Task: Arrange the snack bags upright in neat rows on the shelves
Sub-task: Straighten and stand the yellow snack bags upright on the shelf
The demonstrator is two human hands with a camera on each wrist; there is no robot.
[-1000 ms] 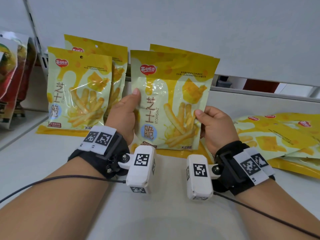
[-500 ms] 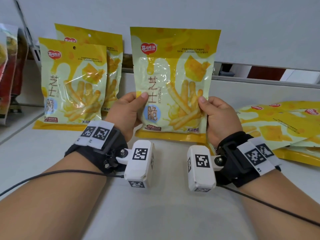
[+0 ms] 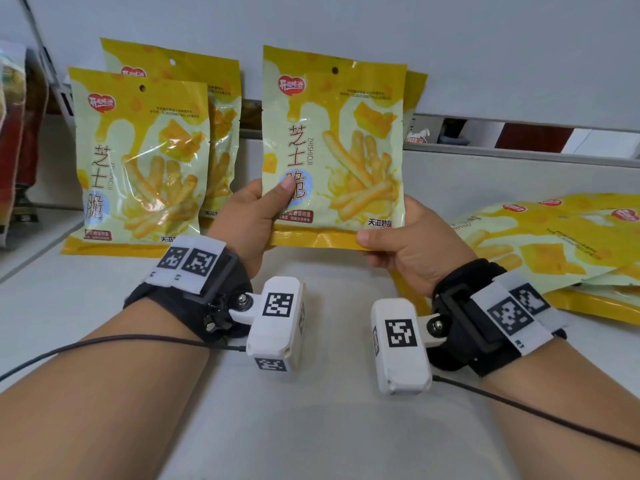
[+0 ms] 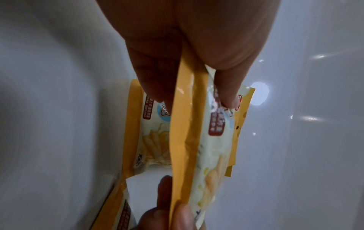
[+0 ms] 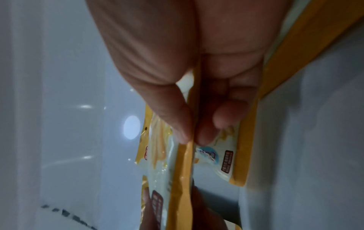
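Observation:
I hold one yellow cheese-stick snack bag [image 3: 332, 143] upright just above the white shelf [image 3: 311, 427], its front facing me. My left hand [image 3: 263, 216] pinches its lower left edge, thumb on the front. My right hand [image 3: 388, 244] pinches the bottom right corner at the orange seam. The left wrist view shows the bag's bottom seam [image 4: 187, 124] between my thumb and fingers; the right wrist view shows the same seam [image 5: 183, 171]. Another upright bag [image 3: 414, 95] peeks out behind the held one. Two more bags stand at the left, one [image 3: 138, 161] in front of the other [image 3: 221, 109].
Several identical yellow bags lie flat in a pile [image 3: 554, 244] on the shelf at the right. Dark red snack bags [image 3: 20, 133] stand at the far left beyond a shelf divider. The shelf's back wall [image 3: 450, 46] rises behind the bags.
The held bag has risen off the shelf and away from the bag behind it. My right hand has slid from the bag's side down to its bottom corner.

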